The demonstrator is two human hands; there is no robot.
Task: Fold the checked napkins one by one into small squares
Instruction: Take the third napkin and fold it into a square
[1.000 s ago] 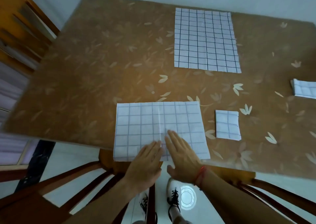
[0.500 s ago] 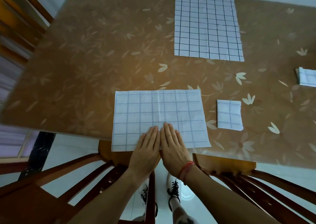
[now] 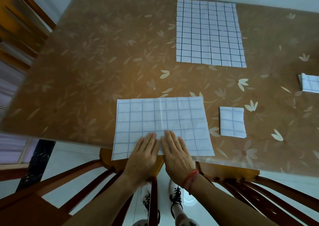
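A half-folded checked napkin (image 3: 160, 118) lies as a wide rectangle at the table's near edge, its front edge hanging slightly over. My left hand (image 3: 144, 154) and my right hand (image 3: 175, 152) rest flat, side by side, on its near middle, fingers together and pointing away from me. Neither hand grips anything. A small folded square napkin (image 3: 232, 122) lies to the right of it. An unfolded checked napkin (image 3: 209, 33) lies flat at the far side. Another folded napkin (image 3: 309, 85) is cut off at the right edge.
The table (image 3: 96, 67) has a brown leaf-patterned cover under a clear sheet. Wooden chair backs (image 3: 96, 179) stand just below the table's near edge, under my arms. A wooden cabinet (image 3: 20, 25) is on the left. My feet show on the white floor.
My hands have come together and slid back toward the napkin's near edge, pressing flat on it. The napkins have not moved on the table; the view shifted slightly.
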